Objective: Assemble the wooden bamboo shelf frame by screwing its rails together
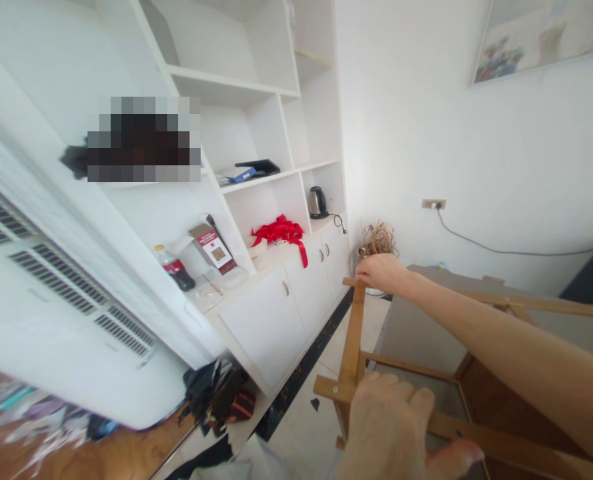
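A light-brown wooden frame with crossing bars and a screw head at one joint stands in front of me. My left hand lies over its near corner, back up, fingers curled down over the bar and thumb stretched to the right along it. Farther off, my right hand is closed around the far end of the same side bar, its arm reaching in from the right edge. The fingertips of both hands are partly hidden. Between the bars shows a brown board. A grey surface lies beyond the frame.
White shelves along the wall hold a kettle, red ribbon, a cola bottle and a box. Dark bags lie on the floor. Dried stalks stand in the corner; a cable runs along the wall.
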A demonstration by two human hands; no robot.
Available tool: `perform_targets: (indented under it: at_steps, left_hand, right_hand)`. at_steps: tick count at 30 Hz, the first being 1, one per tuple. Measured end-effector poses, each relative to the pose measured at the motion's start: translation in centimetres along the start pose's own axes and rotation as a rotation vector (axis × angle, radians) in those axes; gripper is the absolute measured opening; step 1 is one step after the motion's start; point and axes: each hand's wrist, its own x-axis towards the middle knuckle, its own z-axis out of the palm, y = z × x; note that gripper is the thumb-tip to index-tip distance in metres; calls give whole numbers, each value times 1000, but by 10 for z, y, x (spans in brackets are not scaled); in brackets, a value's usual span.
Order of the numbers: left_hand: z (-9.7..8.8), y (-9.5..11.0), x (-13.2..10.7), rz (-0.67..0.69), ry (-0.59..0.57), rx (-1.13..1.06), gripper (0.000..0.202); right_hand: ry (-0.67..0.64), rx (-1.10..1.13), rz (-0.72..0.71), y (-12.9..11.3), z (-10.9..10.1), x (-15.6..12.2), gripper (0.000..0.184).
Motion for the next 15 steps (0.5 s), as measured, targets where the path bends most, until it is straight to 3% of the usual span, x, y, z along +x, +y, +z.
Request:
perform_targets:
  at_steps: [15]
  left_hand:
    - [0, -1, 2, 14, -2, 27, 53]
  right_hand:
    - [-19, -58, -102, -3, -9, 4, 34]
